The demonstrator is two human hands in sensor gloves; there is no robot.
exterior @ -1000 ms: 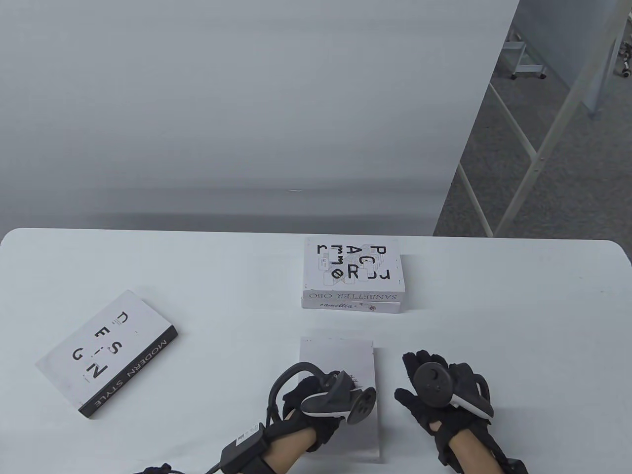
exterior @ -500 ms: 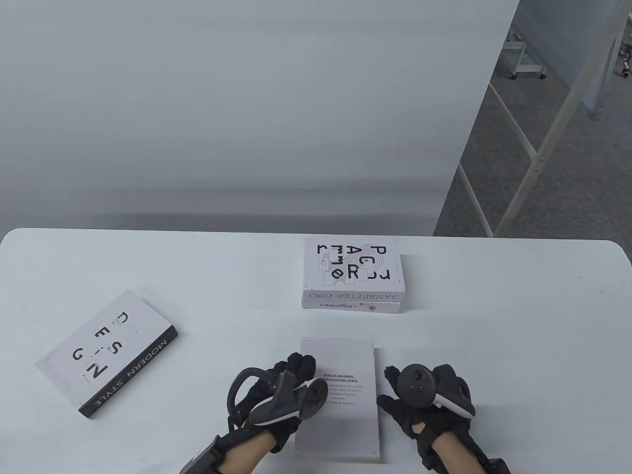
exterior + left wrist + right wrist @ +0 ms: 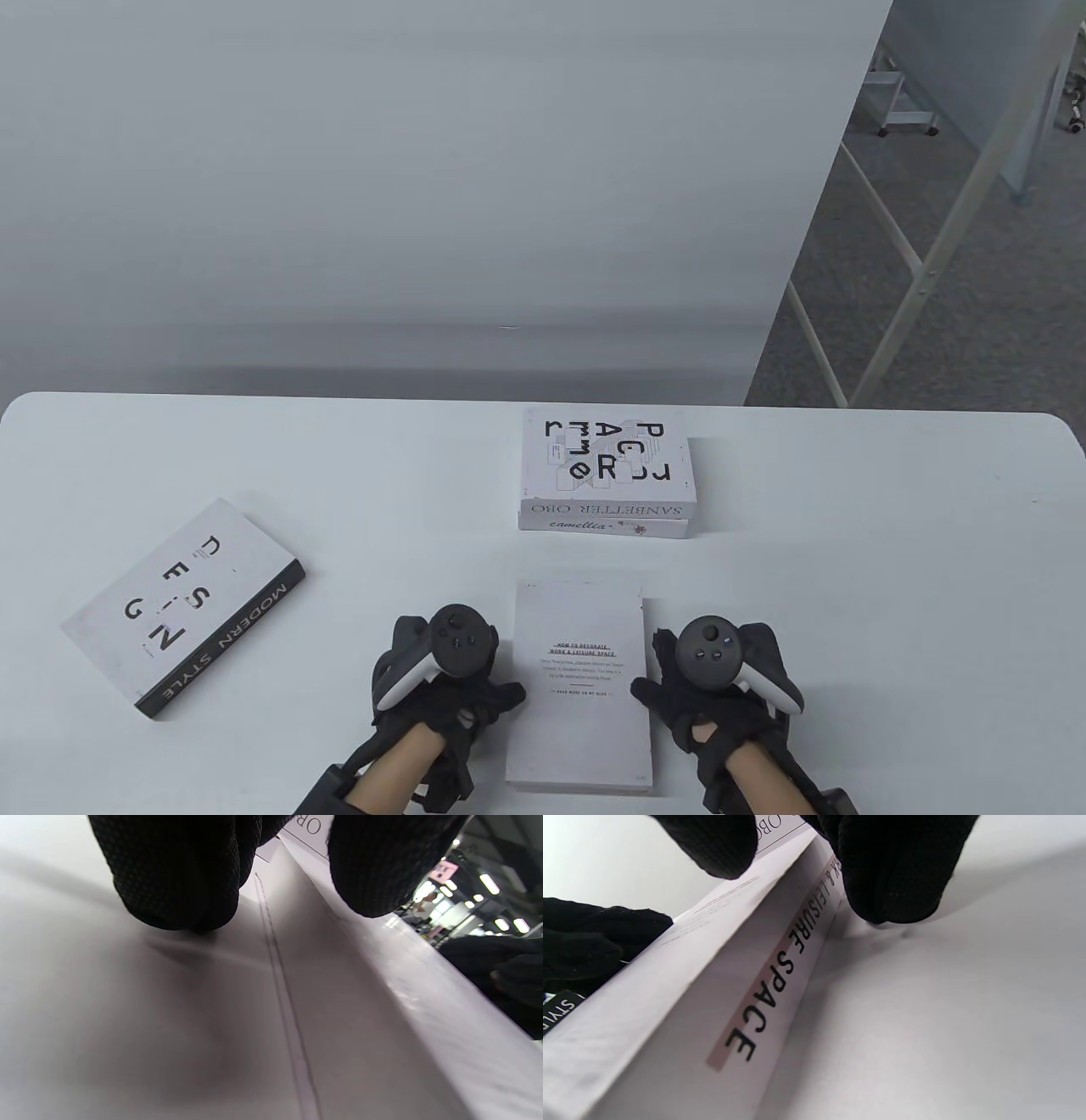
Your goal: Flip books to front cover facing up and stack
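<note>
A white book (image 3: 581,679) with small printed text on top lies flat near the table's front edge. My left hand (image 3: 501,683) sits palm down at its left edge, the thumb touching that edge. My right hand (image 3: 655,675) sits palm down at its right edge, against the spine. In the left wrist view my fingers (image 3: 178,878) rest on the table beside the book's side (image 3: 331,993). In the right wrist view a fingertip (image 3: 891,878) rests on the table beside the spine (image 3: 763,993) reading "LEISURE SPACE". Neither hand clasps the book.
A stack of two white books (image 3: 607,475) stands behind the flat book, the top one with scattered black letters. A white book with a black "MODERN STYLE" spine (image 3: 182,607) lies angled at the left. The white table (image 3: 891,577) ends at the right, floor beyond.
My left hand has slid off the top of the book to its left edge and turned palm down, uncovering the printed text. My right hand has moved left against the book's right edge.
</note>
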